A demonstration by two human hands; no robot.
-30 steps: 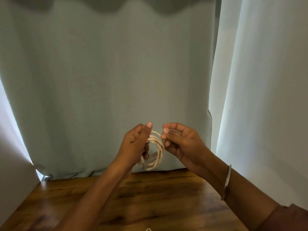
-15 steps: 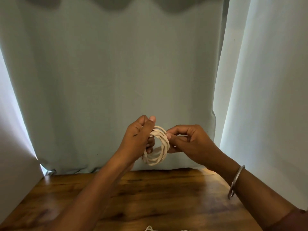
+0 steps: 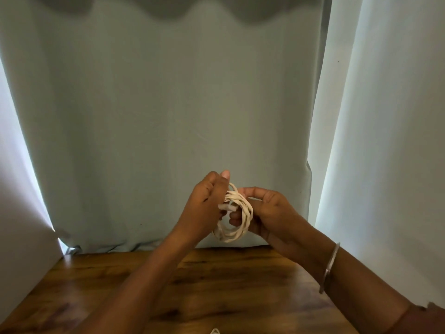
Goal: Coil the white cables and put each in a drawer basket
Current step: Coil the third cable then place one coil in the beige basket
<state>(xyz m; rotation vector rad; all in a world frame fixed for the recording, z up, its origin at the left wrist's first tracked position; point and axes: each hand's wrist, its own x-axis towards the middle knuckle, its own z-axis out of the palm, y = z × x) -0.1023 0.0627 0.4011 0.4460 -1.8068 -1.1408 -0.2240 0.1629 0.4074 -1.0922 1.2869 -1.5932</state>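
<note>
At the near edge of the worktop a scrap of white showed, too little to identify. Above the worktop, both forearms rose to a white cable held in the air as a small multi-loop coil, in front of the pale curtain. The left hand had its fingers clamped on the coil's upper left side, where a short plug end projected. The right hand, with a bangle on its wrist, cupped the coil's right side, fingers curled on the strands. The cable was judged light, soft and springy: the loops would likely fan apart if released, so the best hold was a pinch across all the strands together where they bunched, near the plug end. Compared with half a second earlier, the right hand had shifted from pinching the loose end out to the right to closing around the loops, the plug end had come to lie across the coil's opening, and the coil stood slightly more edge-on. No drawer basket was in view.
</note>
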